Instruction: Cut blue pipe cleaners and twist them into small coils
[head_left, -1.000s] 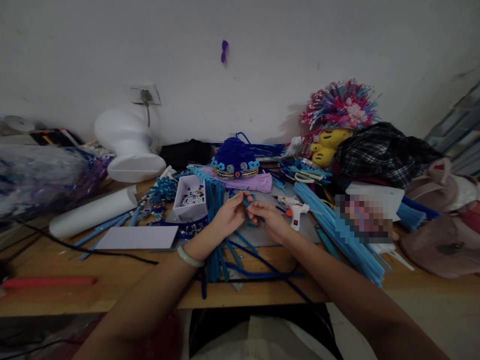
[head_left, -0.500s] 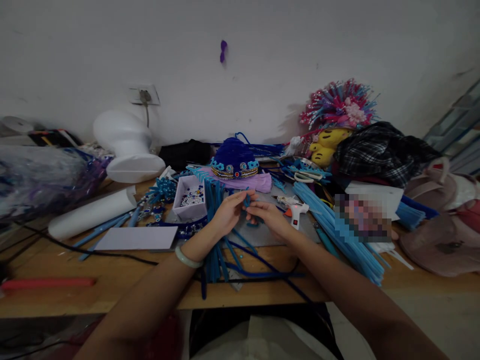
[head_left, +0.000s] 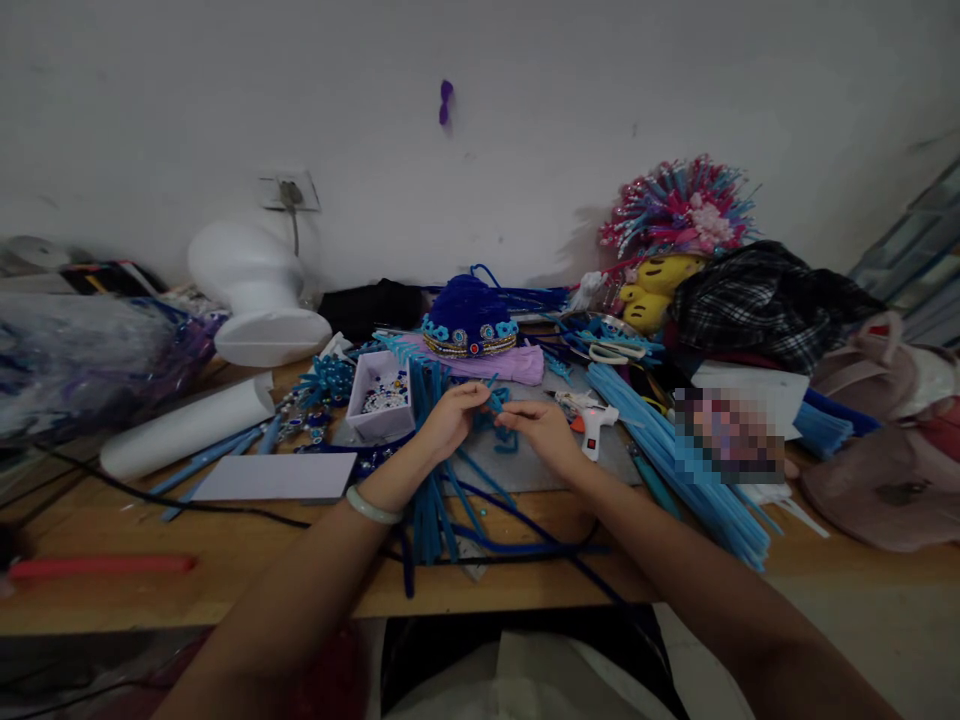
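Over the middle of the table, my left hand and my right hand pinch a small bent piece of blue pipe cleaner from either side. Its exact shape is partly hidden by the fingers. Below it on the grey mat lies another bent blue piece. Just behind my hands sits a dark blue fuzzy headpiece with a beaded band, beside a bundle of lilac pipe cleaners. A white glue gun rests right of my right hand. Left of my left hand stands a white box of beads.
Blue pipe cleaners lie in a long bundle at right. White foam head, paper roll and white card occupy the left. A black cable crosses the table; a plaid cloth is heaped at far right.
My fingers have drawn slightly apart, so more of the blue pipe cleaner shows between them. The bent piece on the mat is now more visible.
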